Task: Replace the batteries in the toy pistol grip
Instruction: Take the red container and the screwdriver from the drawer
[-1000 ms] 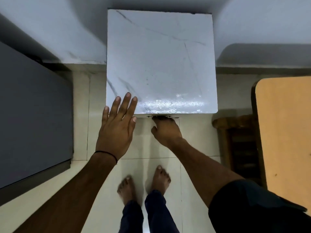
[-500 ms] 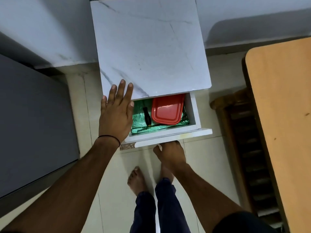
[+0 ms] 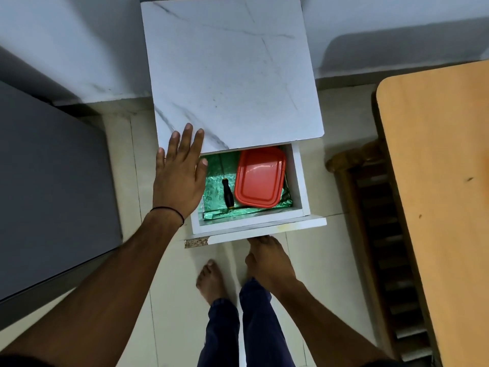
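A white marble-patterned cabinet (image 3: 232, 75) stands against the wall with its drawer (image 3: 264, 223) pulled out. Inside, on green foil lining, lie a black-handled screwdriver (image 3: 227, 193) and a red lidded plastic box (image 3: 259, 178). My left hand (image 3: 180, 176) has straight fingers whose tips rest on the cabinet top's front left corner, its palm over the drawer's left side. My right hand (image 3: 267, 260) is below the drawer front, its fingers curled up under that front's lower edge. No toy pistol or batteries are visible.
A dark grey surface (image 3: 50, 186) fills the left side. A tan wooden tabletop (image 3: 444, 181) stands at the right, with a dark wooden chair (image 3: 370, 207) between it and the cabinet. My bare feet (image 3: 211, 279) stand on the pale tiled floor beneath the drawer.
The drawer went from shut to pulled out, drawn by my right hand toward me. The screwdriver and red box came into view. My left hand stayed at the cabinet's front left corner.
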